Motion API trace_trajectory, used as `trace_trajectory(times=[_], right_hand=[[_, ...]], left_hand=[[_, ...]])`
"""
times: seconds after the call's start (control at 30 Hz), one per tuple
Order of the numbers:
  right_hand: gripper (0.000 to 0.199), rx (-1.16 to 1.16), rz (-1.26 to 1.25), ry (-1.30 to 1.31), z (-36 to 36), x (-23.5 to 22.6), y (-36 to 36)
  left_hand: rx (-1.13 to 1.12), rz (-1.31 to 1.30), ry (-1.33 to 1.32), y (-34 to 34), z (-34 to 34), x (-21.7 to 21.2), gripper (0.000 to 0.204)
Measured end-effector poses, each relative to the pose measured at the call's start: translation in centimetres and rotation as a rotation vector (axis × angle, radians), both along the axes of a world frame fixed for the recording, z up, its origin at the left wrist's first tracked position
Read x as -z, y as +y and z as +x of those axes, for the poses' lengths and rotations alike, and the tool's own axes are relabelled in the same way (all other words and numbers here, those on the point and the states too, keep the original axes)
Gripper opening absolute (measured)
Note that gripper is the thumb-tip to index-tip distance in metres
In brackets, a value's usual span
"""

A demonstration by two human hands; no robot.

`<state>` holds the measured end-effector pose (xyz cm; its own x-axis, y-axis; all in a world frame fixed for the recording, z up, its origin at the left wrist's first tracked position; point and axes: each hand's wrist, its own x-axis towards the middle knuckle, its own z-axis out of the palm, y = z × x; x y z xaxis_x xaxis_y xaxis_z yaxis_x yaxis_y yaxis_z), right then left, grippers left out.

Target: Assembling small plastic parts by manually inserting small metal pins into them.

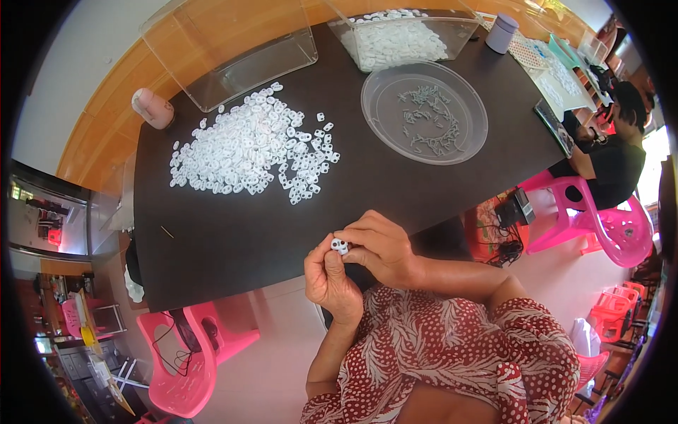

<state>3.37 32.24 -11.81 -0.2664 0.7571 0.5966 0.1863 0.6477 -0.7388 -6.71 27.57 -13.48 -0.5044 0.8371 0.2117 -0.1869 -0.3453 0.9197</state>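
Note:
At the table's near edge, my left hand [333, 286] and my right hand [383, 249] meet, pinching a small white plastic part [340, 245] with dark round holes between the fingertips. Whether a second tiny piece sits in the fingers I cannot tell. Beyond them, a big heap of small white oval parts [233, 148] lies on the dark table [395, 201]. Beside its right edge is a loose group of small white parts with dark holes [307, 169]. To the right, a round clear plastic dish [474, 134] holds many thin grey pins [431, 120].
An open clear bin [261, 71] stands behind the heap; another clear bin [364, 60] holds white parts. A pink bottle [152, 108], a lidded cup [501, 33] and a phone [553, 127] are near the edges. A person [614, 159] sits on a pink chair [625, 230] at right.

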Motion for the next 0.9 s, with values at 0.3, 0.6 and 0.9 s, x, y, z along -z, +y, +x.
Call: trace_trajectory(times=[0.3,0.6,0.9], right_hand=[[0.032,0.023,0.047,0.008,-0.2,-0.4,-0.2],[0.030,0.028,0.097,0.043,-0.4,-0.6,-0.7],[0.028,0.026,0.172,0.065,-0.9,0.0,-0.6]], left_hand=[[-0.016,-0.020,0.048,-0.1,0.0,-0.6,0.028],[-0.052,0.087,0.140,-0.4,0.4,0.1,0.028],[-0.109,0.102,0.166,-0.4,0.7,0.1,0.028]])
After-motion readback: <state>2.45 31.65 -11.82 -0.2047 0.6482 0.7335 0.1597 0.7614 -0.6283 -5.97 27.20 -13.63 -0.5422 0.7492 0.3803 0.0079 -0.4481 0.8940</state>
